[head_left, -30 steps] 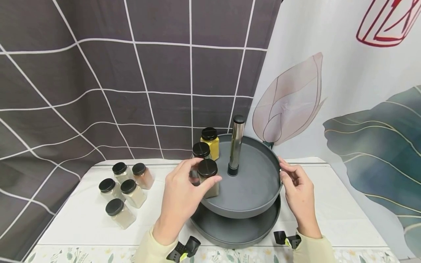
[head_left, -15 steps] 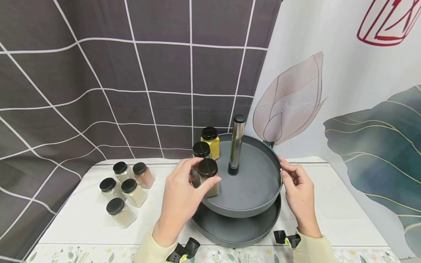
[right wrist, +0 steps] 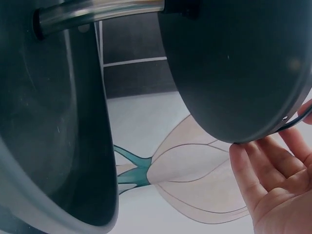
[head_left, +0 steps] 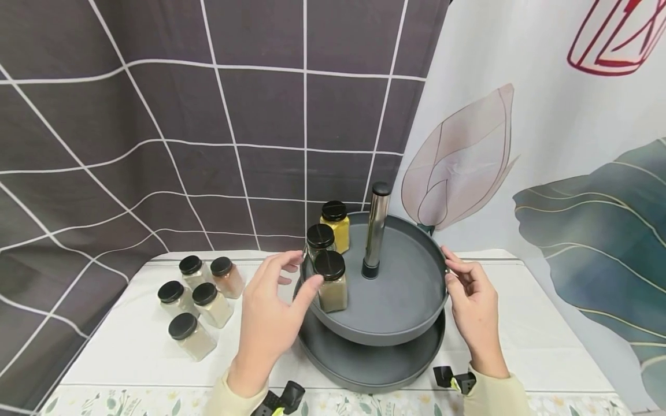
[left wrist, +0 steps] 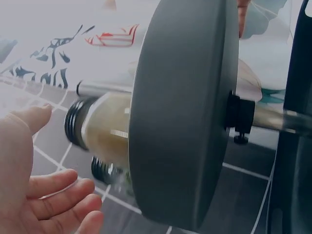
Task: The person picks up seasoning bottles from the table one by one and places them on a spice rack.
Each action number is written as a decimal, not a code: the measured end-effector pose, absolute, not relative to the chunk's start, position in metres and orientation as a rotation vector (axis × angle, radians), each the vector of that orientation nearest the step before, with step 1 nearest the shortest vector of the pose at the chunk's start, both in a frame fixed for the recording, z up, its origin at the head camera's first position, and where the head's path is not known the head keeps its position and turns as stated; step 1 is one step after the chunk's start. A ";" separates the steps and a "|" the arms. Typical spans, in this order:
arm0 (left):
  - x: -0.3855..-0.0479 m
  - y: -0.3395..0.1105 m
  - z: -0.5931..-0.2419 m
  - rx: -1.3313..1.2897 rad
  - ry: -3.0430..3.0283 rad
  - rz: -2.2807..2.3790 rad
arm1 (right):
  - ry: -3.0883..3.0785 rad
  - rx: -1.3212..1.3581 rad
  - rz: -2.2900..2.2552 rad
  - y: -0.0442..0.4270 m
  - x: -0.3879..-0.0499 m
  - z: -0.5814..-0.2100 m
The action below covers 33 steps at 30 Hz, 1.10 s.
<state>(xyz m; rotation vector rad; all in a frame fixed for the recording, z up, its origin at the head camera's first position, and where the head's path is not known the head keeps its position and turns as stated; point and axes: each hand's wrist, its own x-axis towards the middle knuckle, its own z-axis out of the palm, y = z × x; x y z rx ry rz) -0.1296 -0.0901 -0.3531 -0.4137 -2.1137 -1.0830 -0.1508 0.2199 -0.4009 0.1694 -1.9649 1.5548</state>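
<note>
A two-tier round grey tray stand has an upper tray [head_left: 403,294] around a metal post [head_left: 377,231] and a wider lower tray [head_left: 364,372]. On the upper tray's left side stand a front spice jar [head_left: 333,292] of beige powder, a second black-lidded jar [head_left: 320,238] behind it and a jar of yellow powder [head_left: 338,231]. My left hand [head_left: 270,315] is spread beside the front jar; in the left wrist view a gap separates the fingers [left wrist: 63,195] from it. My right hand [head_left: 474,315] pinches the upper tray's right rim, its fingers [right wrist: 275,161] against the outside.
Several black-lidded spice jars [head_left: 200,306] stand grouped on the white tabletop [head_left: 125,341] to the left. A dark grid-patterned cloth [head_left: 250,110] hangs behind, and a white leaf-printed curtain [head_left: 546,231] hangs at the right.
My left hand has let go of the front spice jar and drawn back to the left, its fingers spreading. The jar stays on the upper tray. My right hand keeps its place on the rim.
</note>
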 end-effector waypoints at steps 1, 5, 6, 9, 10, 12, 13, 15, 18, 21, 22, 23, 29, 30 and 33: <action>-0.130 -0.093 -0.355 -0.407 -2.105 -1.082 | -1.966 0.170 1.556 0.220 -0.151 -0.401; -0.130 -0.105 -0.361 -0.361 -2.093 -1.069 | -1.970 0.171 1.561 0.221 -0.150 -0.401; -0.129 -0.108 -0.363 -0.349 -2.088 -1.063 | -1.975 0.174 1.558 0.221 -0.150 -0.401; -0.128 -0.118 -0.366 -0.316 -2.067 -1.060 | -1.999 0.181 1.530 0.221 -0.149 -0.401; -0.128 -0.121 -0.367 -0.304 -2.060 -1.061 | -2.008 0.184 1.520 0.221 -0.149 -0.402; -0.127 -0.127 -0.369 -0.283 -2.049 -1.070 | -2.024 0.186 1.501 0.221 -0.149 -0.402; -0.126 -0.130 -0.369 -0.267 -2.047 -1.079 | -2.032 0.190 1.493 0.221 -0.149 -0.402; -0.125 -0.136 -0.370 -0.229 -2.047 -1.084 | -2.045 0.198 1.488 0.221 -0.149 -0.402; -0.123 -0.144 -0.373 -0.149 -2.064 -1.081 | -2.071 0.211 1.474 0.221 -0.149 -0.402; -0.121 -0.153 -0.375 -0.058 -2.086 -1.088 | -2.096 0.210 1.453 0.220 -0.149 -0.401; -0.120 -0.156 -0.376 -0.035 -2.090 -1.091 | -2.101 0.207 1.448 0.220 -0.149 -0.401; -0.120 -0.160 -0.376 -0.016 -2.091 -1.096 | -2.100 0.207 1.450 0.220 -0.149 -0.400; -0.119 -0.182 -0.376 0.064 -2.061 -1.071 | -2.112 0.194 1.437 0.220 -0.149 -0.400; -0.119 -0.185 -0.376 0.092 -2.060 -1.065 | -2.116 0.191 1.434 0.220 -0.149 -0.400; -0.118 -0.196 -0.376 0.201 -2.063 -1.073 | -2.109 0.195 1.445 0.220 -0.149 -0.401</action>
